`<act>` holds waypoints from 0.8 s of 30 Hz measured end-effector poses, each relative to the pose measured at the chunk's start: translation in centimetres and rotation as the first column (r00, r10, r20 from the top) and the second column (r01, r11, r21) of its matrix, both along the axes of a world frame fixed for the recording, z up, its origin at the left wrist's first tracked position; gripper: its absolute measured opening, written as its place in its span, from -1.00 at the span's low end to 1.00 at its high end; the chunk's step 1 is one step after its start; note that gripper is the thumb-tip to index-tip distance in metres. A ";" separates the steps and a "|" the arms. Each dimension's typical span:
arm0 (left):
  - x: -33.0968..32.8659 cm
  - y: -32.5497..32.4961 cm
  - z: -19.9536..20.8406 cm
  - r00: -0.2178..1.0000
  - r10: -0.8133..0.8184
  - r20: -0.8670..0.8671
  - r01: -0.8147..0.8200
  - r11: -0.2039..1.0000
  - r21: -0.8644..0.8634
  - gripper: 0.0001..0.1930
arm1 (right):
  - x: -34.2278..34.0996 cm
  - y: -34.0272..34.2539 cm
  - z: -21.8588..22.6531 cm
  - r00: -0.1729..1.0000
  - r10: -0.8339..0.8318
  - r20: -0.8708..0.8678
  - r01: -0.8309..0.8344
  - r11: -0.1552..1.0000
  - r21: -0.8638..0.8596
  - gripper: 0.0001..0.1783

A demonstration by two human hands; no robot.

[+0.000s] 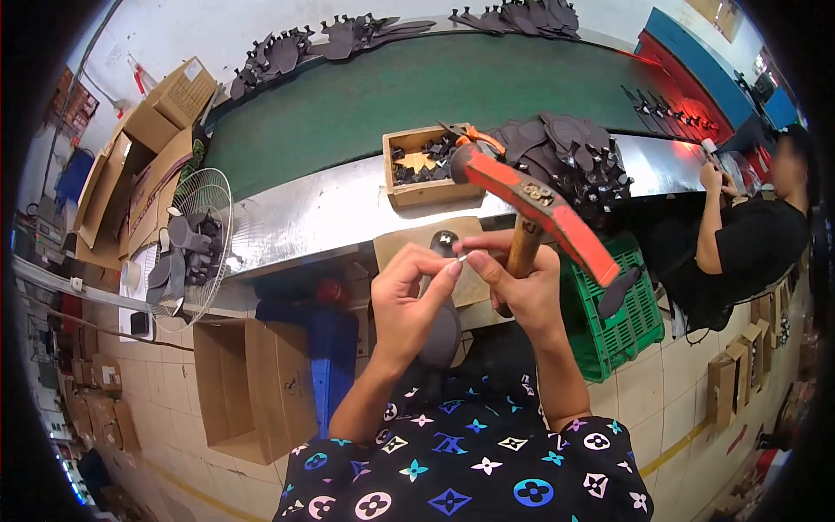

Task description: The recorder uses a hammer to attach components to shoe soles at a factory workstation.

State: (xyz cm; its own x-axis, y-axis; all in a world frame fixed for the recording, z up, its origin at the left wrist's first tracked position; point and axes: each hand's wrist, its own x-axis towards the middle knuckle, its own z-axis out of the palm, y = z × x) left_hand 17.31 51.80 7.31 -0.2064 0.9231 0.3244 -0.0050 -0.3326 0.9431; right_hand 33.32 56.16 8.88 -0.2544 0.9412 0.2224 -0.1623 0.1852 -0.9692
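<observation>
My left hand [407, 300] is closed in a pinch, thumb and forefinger on a small pale, shiny piece [463, 257]. My right hand [526, 291] meets it there with thumb and fingertip, while its palm and other fingers keep a hammer [524, 248] by its wooden handle. The hammer's red, worn head stands above the hand, tilted down to the right. Behind the fingers lies a brown work board [404, 248]. A dark shoe sole [442, 335] hangs below the hands, its upper part partly hidden by my left hand.
A wooden box [435, 193] of small black parts, orange-handled pliers [477, 137] and a pile of dark soles [557, 143] lie by the green conveyor belt [417, 87]. A green crate [622, 335] stands right, a fan [204, 248] and cardboard box [261, 387] left. A person [748, 235] works far right.
</observation>
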 end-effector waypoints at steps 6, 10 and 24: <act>0.1 0.8 -2.6 1.000 0.005 -0.026 -0.005 1.000 -0.025 -0.93 | 0.3 0.7 -2.6 0.997 0.025 0.066 -0.014 0.987 -0.161 -0.76; -0.2 2.1 -5.7 0.991 -0.037 -0.129 0.033 0.999 -0.034 -0.90 | 0.8 1.7 -5.7 0.999 0.034 0.006 -0.031 0.969 -0.244 -0.76; -4.3 7.0 -10.7 0.827 0.060 -0.558 -0.115 0.991 -0.063 -0.73 | -0.6 6.4 -7.9 0.958 0.109 0.266 -0.062 0.982 -0.180 -0.72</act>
